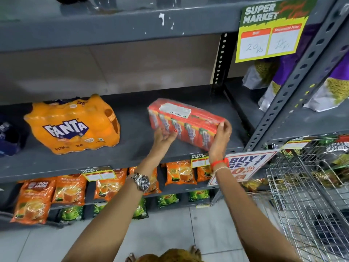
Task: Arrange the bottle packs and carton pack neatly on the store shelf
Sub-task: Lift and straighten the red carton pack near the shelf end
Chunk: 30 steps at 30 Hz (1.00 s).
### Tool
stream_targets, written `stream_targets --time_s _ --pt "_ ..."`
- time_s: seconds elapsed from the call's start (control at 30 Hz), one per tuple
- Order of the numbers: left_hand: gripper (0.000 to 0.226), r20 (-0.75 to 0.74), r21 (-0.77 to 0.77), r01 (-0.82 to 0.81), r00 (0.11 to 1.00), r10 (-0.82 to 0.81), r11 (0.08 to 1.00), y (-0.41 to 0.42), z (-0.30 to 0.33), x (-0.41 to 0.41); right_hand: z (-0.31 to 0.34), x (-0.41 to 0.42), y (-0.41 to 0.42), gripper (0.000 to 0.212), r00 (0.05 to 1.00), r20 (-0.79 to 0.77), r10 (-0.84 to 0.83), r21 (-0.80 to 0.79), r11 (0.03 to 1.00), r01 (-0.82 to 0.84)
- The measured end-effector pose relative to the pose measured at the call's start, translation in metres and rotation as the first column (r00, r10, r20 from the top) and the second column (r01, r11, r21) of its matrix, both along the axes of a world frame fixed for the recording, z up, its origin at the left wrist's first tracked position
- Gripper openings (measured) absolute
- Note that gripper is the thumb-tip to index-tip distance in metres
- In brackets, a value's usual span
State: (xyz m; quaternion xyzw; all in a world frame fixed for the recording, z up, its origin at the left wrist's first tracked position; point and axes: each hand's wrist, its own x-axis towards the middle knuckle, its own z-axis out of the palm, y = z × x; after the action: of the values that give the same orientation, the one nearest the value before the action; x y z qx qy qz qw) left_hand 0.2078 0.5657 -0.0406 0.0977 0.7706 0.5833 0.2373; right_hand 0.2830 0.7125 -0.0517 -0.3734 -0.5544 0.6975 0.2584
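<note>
A red shrink-wrapped carton pack (185, 121) rests on the grey middle shelf (136, 140), angled toward the right. My left hand (164, 138) holds its front left side from below. My right hand (222, 134) grips its right end. An orange Fanta bottle pack (72, 125) stands on the same shelf to the left, apart from the cartons. A dark blue bottle pack (8, 138) shows partly at the far left edge.
A slotted steel upright (294, 82) bounds the shelf on the right, with purple snack bags (336, 87) beyond it. A wire basket (309, 195) stands at the lower right. Orange tea pouches (68, 188) fill the lower shelf. A price sign (268, 33) hangs above.
</note>
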Motion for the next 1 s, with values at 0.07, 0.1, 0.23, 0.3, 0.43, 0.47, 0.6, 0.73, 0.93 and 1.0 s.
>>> stream_targets --time_s 0.07,0.1,0.23,0.3,0.43,0.47,0.6,0.73,0.93,1.0 --pt "0.058 0.01 -0.037 0.12 0.993 -0.12 0.992 0.008 0.015 -0.01 -0.015 0.01 -0.028 0.043 0.986 -0.045 -0.163 0.164 0.972 0.168" --pt "0.053 0.006 -0.039 0.169 0.986 -0.168 0.985 0.012 0.023 -0.015 -0.023 0.017 -0.045 0.048 0.982 -0.035 -0.185 0.187 0.964 0.188" --pt "0.039 -0.073 -0.028 0.17 0.982 -0.172 0.985 0.014 0.037 -0.046 -0.046 0.026 -0.108 0.07 1.0 -0.027 0.013 0.308 0.951 -0.004" --pt "0.034 -0.15 -0.031 0.101 0.983 -0.105 0.994 0.007 0.038 -0.061 -0.037 0.027 -0.129 0.07 0.979 -0.052 0.197 0.483 0.863 -0.148" --pt "0.029 -0.257 -0.122 -0.046 0.966 0.014 0.991 -0.003 0.042 -0.067 -0.034 0.013 -0.123 0.067 0.872 0.017 0.488 0.596 0.695 -0.401" --pt "0.032 -0.298 -0.146 -0.101 0.953 0.053 0.984 -0.005 0.041 -0.063 -0.032 0.007 -0.115 0.06 0.88 -0.002 0.476 0.588 0.712 -0.384" --pt "0.054 -0.358 -0.019 -0.264 0.902 0.24 0.964 -0.014 0.023 -0.014 -0.007 -0.021 -0.064 0.032 0.983 -0.184 0.018 0.279 0.96 0.035" --pt "0.065 -0.205 0.229 -0.444 0.848 0.489 0.866 -0.009 -0.002 0.028 0.012 -0.06 0.001 0.038 0.993 -0.107 -0.059 0.227 0.971 0.082" --pt "0.034 0.049 0.311 -0.532 0.837 0.546 0.788 -0.001 -0.008 0.031 0.04 -0.095 0.042 0.064 0.984 0.001 0.179 0.089 0.98 -0.178" --pt "0.026 0.057 0.3 -0.508 0.854 0.517 0.807 -0.006 -0.006 0.026 0.039 -0.094 0.045 0.055 0.985 -0.014 0.169 0.041 0.985 -0.169"
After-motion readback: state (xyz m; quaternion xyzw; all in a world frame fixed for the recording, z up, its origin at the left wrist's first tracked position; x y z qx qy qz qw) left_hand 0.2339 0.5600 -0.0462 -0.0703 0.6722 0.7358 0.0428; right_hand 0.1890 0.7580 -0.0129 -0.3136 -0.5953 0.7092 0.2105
